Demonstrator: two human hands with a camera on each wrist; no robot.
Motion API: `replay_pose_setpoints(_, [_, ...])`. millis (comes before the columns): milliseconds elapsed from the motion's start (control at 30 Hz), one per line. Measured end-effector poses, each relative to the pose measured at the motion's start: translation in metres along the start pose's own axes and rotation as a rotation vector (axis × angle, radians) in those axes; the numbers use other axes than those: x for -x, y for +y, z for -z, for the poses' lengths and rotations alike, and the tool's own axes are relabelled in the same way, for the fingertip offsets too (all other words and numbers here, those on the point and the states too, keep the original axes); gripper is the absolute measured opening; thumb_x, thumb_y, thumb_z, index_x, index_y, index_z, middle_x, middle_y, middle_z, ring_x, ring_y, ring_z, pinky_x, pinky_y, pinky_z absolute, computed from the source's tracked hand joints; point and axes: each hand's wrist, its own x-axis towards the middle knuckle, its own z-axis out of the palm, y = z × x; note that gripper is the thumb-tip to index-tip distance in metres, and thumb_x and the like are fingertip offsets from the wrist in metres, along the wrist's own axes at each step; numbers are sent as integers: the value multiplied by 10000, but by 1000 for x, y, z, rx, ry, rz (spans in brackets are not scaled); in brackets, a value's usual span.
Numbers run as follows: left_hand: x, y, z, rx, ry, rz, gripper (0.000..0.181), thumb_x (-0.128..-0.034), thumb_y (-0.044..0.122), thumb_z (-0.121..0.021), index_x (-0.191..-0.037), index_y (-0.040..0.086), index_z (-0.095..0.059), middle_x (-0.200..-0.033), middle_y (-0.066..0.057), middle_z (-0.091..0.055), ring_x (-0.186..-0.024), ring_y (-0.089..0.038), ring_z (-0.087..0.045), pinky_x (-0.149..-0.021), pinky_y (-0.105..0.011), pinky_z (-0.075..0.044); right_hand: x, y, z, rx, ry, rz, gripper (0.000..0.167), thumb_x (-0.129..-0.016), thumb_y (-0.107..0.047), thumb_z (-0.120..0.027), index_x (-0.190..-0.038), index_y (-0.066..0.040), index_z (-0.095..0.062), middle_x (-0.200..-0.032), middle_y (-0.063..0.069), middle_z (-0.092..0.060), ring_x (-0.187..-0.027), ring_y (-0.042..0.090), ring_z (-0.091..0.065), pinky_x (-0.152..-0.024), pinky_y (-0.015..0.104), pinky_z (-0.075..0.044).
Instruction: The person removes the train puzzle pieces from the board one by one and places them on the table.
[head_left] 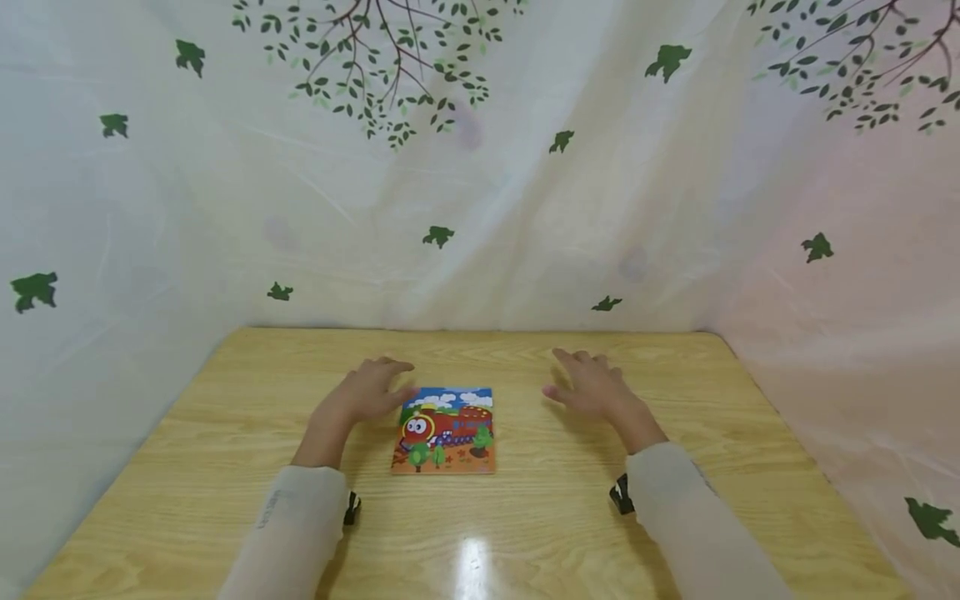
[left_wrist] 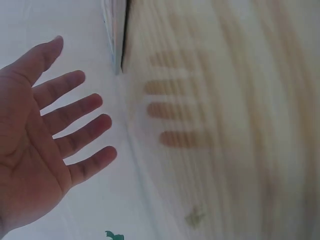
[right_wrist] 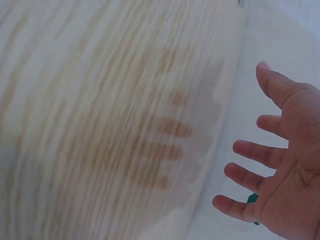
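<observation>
A square picture board (head_left: 447, 433) with a red cartoon train lies flat on the wooden table (head_left: 555, 533), left of centre. At its upper left corner is my left hand (head_left: 367, 392), fingers spread and nothing held; the thumb tip overlaps that corner in the head view, and touching cannot be told. In the left wrist view the board's edge (left_wrist: 119, 35) shows above the spread left hand (left_wrist: 55, 130). To the right of the board, my right hand (head_left: 592, 387) hovers with spread fingers, holding nothing; the right wrist view shows its palm (right_wrist: 295, 170) facing the camera.
A pale curtain (head_left: 360, 250) printed with green leaves and branches hangs behind the table and along both sides. The table's far edge (head_left: 480, 331) meets it. Dark wrist straps (head_left: 622, 494) show by both sleeves (head_left: 288, 533).
</observation>
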Motion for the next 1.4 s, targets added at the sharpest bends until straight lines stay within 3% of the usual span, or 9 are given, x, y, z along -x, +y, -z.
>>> replay_pose_setpoints(167, [-10, 8, -4, 86, -60, 11, 568, -1035, 414, -592, -1445, 24, -549, -1443, -212, -553, -1354, -426, -487, -1103, -587, -386, -6, -8, 0, 29, -8, 56, 697, -1048, -452, -551, -1567, -23, -368, -1488, 315, -452, -1337, 570, -418, -991, 774, -351])
replay_pose_setpoints(367, [-20, 8, -6, 146, -102, -11, 563, -1016, 393, -640, -1437, 29, -561, -1394, -221, -591, -1306, -414, -538, -1068, -566, -431, -12, -18, -2, -8, -10, 106, 629, -1041, -389, -592, -1485, 38, -469, -1426, 263, -552, -1336, 471, -484, -1064, 620, -406])
replay_pose_setpoints(833, [-29, 5, -11, 207, -111, 51, 614, -912, 321, -795, -1436, 89, -574, -1382, -196, -589, -1272, -384, -551, -1067, -567, -428, -28, -41, -14, -24, -34, 159, 528, -1037, -334, -616, -1380, 66, -572, -1308, 220, -652, -1166, 374, -646, -1042, 499, -471])
replay_pose_setpoints(1233, [-26, -4, -18, 252, -105, 57, 598, -845, 194, -859, -1385, 84, -626, -1376, -167, -607, -1309, -395, -520, -1112, -584, -374, -39, -66, -26, -65, -72, 178, 538, -1007, -367, -662, -1383, 12, -592, -1287, 167, -675, -1159, 332, -656, -1020, 465, -494])
replay_pose_setpoints(1400, [-26, -6, -19, 272, -91, 65, 580, -852, 204, -854, -1378, 99, -631, -1370, -159, -582, -1288, -380, -517, -1104, -589, -379, -44, -73, -29, -21, -89, 185, 586, -975, -418, -696, -1407, -38, -584, -1317, 132, -662, -1191, 296, -640, -1026, 434, -492])
